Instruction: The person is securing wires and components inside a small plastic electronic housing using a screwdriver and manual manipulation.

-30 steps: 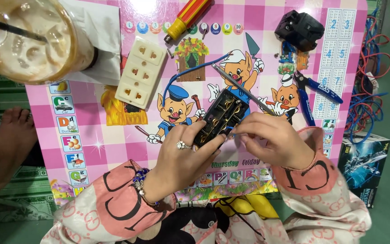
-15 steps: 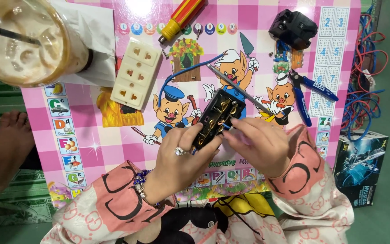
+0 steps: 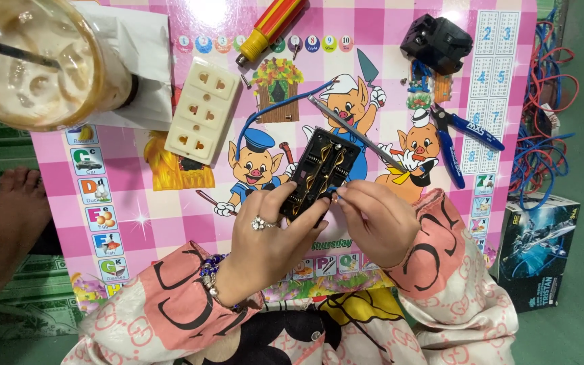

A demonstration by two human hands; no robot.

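**Fingertips closing in on the open socket**

The left hand (image 3: 265, 233) is gripping the black socket base (image 3: 322, 172) from below, fingers wrapped round its near end and tilting it up off the pink table (image 3: 170, 203). The right hand (image 3: 373, 220) is pinching something small and blue at the base's near right edge; a second ago its fingers were lying flatter and further right, so they are now drawing in tight to the brass contacts. A metal rod (image 3: 356, 134) is lying just beyond the base, and a blue wire (image 3: 272, 111) is curving away to the far left. Further left the white socket cover (image 3: 202, 111) is resting, with the screwdriver (image 3: 272, 27) beyond it. Blue pliers (image 3: 464, 138) are lying well to the right. Nothing is blocking the hands.
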